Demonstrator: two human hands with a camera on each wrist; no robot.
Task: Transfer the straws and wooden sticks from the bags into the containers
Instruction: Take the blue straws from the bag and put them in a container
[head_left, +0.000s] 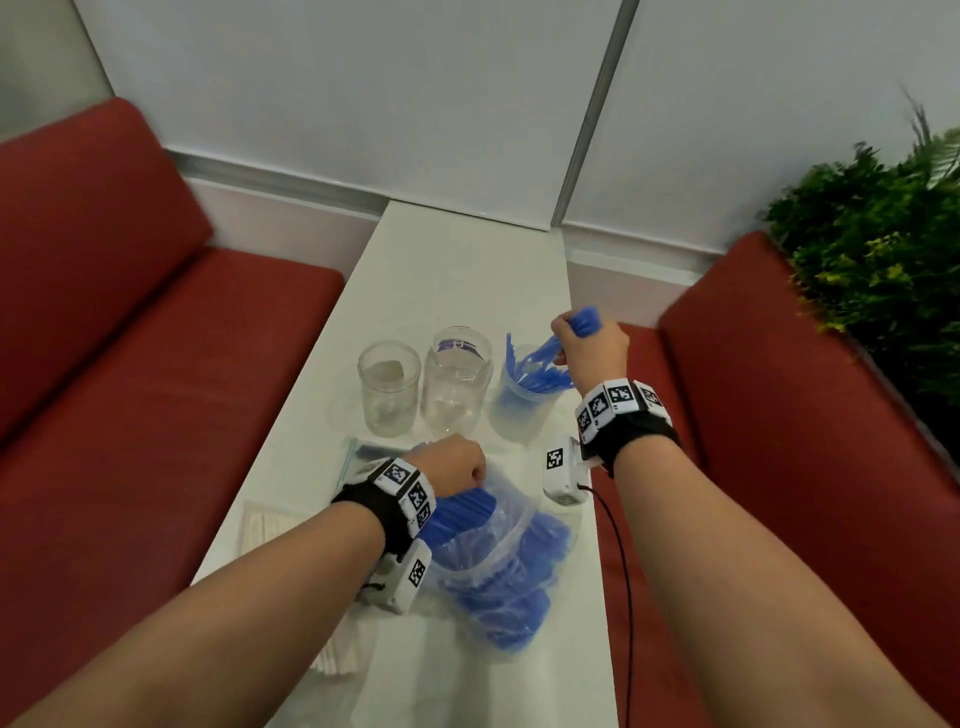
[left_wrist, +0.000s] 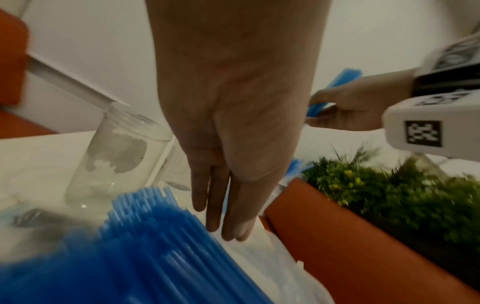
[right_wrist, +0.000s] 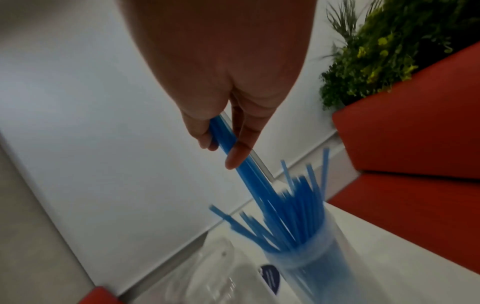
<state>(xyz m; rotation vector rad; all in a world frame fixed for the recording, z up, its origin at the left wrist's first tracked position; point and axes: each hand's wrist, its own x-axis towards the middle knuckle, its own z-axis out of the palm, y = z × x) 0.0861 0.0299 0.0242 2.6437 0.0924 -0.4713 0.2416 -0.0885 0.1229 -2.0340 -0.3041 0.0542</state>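
My right hand (head_left: 569, 345) grips a bundle of blue straws (head_left: 587, 318) over the frosted container (head_left: 519, 415), which holds several more straws fanned out. In the right wrist view the right hand (right_wrist: 223, 148) pinches that bundle (right_wrist: 249, 176), whose lower ends reach into the container (right_wrist: 311, 273). My left hand (head_left: 465, 467) is at the mouth of the clear bag (head_left: 511, 501) of blue straws (head_left: 467, 506). Its fingers (left_wrist: 223, 214) point straight down beside the straws (left_wrist: 155, 246); the thumb is hidden. Two clear jars (head_left: 389, 387) (head_left: 457, 384) stand empty.
A flat bag of pale wooden sticks (head_left: 265, 525) lies at the table's left edge, with more white sticks (head_left: 337, 660) nearer me. Red benches (head_left: 156, 364) (head_left: 779, 415) flank the narrow white table (head_left: 467, 270). Green plants (head_left: 872, 249) stand at the right.
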